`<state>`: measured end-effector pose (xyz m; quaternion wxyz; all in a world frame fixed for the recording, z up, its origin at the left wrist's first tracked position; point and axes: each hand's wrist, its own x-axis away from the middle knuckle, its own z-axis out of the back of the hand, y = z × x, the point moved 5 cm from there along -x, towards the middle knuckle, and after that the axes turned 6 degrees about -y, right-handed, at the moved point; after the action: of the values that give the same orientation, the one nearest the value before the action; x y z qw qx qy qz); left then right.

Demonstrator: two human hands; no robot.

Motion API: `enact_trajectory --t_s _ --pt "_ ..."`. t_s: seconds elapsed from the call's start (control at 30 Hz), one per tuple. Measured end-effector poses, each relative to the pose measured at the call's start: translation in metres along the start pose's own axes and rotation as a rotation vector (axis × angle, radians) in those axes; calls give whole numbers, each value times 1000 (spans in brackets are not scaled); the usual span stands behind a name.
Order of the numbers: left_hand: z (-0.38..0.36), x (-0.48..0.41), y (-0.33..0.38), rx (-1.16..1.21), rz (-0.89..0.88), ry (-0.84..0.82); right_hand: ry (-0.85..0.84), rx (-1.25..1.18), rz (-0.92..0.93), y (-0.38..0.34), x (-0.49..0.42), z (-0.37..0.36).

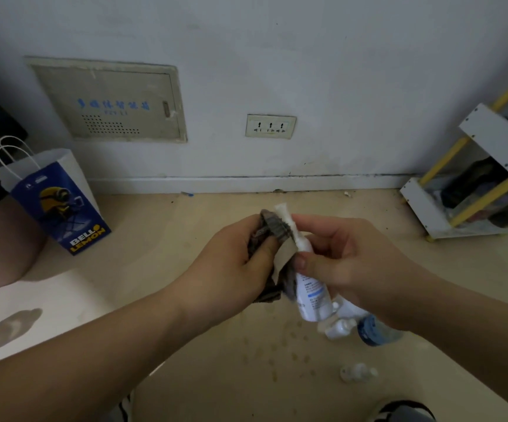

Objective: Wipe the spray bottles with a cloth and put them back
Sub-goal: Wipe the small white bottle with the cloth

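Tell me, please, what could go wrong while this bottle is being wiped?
1. The right hand holds the bottle near its neck; it may slip and fall onto the loose bottles on the floor below.
2. The cloth in the left hand rubs by the bottle's top, so it might set off a spray.

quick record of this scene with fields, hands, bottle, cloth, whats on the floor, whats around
left hand: grips the cloth, pressing it to the bottle's top
right hand: holds the spray bottle by its neck
spray bottle: white, blue label, tilted, nozzle end up
cloth: dark, bunched around the nozzle
floor: small bottles lying under the right hand
left side: paper bag, standing by the wall
wall: socket
right side: rack, white and yellow
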<state>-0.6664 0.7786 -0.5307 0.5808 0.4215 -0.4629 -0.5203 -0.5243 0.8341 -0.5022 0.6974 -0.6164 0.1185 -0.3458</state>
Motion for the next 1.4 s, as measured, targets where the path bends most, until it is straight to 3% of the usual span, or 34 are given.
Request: enact_trajectory --t_s 0.13,0.23,0.37,0.47,0.57,0.73,1.0,1.13,1.27,1.4 --pt "-4 4 -6 22 34 59 86 333 -4 1 -1 -9" --pt "-6 3 -5 67 69 97 98 376 2 4 -4 -13" --pt "1 -2 0 103 49 106 -17 120 47 -2 -6 -5" --pt "9 -3 1 18 -19 0 -154 -183 -31 3 -5 -1" --pt "10 -2 -2 80 1 -58 -196 -254 -53 7 -3 1" --pt "-3 7 -4 164 64 166 29 254 30 6 -7 -13" --pt "10 0 6 58 -73 59 -156 -272 -45 11 -6 2" --pt "19 -6 -11 9 -10 81 -205 -438 -80 14 -8 3" --pt "32 -12 -42 35 185 189 -250 -438 -44 11 -9 5" --pt "21 -16 -35 132 157 122 -159 -391 -86 21 -13 8"
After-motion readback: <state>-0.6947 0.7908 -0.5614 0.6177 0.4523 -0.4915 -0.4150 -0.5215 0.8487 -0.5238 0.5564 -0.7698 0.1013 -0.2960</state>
